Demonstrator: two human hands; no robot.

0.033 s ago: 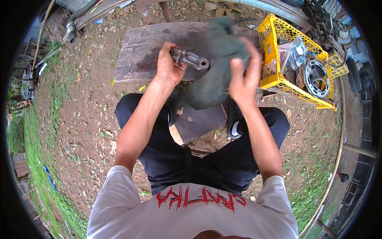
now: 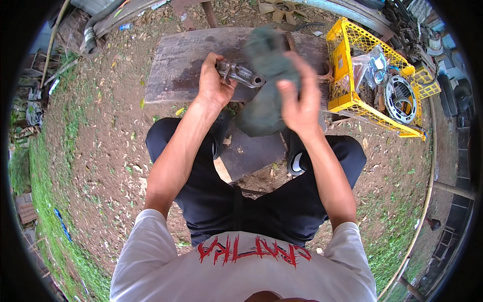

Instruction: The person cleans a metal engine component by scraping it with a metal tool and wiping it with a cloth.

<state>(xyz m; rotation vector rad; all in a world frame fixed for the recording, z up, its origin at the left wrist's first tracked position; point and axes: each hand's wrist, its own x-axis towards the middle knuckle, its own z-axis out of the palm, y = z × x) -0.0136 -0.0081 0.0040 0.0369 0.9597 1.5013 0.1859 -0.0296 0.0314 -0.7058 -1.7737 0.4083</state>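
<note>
At frame centre-top, the left hand (image 2: 214, 83) grips a grey metal link arm (image 2: 241, 74); the right hand (image 2: 299, 103) clutches a dark green rag (image 2: 266, 75), apparently mid-wipe. Further wiping needs steady grip.

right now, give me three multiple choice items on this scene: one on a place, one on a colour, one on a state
1. Where is the crate?
A. to the person's right
B. to the person's left
C. on the person's lap

2. What colour is the rag?
A. red
B. green
C. white

3. What is the left hand doing?
A. lying open on the plank
B. resting on a knee
C. gripping the metal part

Answers: 1 A, it stands right of the plank. 2 B, dull green cloth in the right hand. 3 C, fingers closed round the part's end.
</note>
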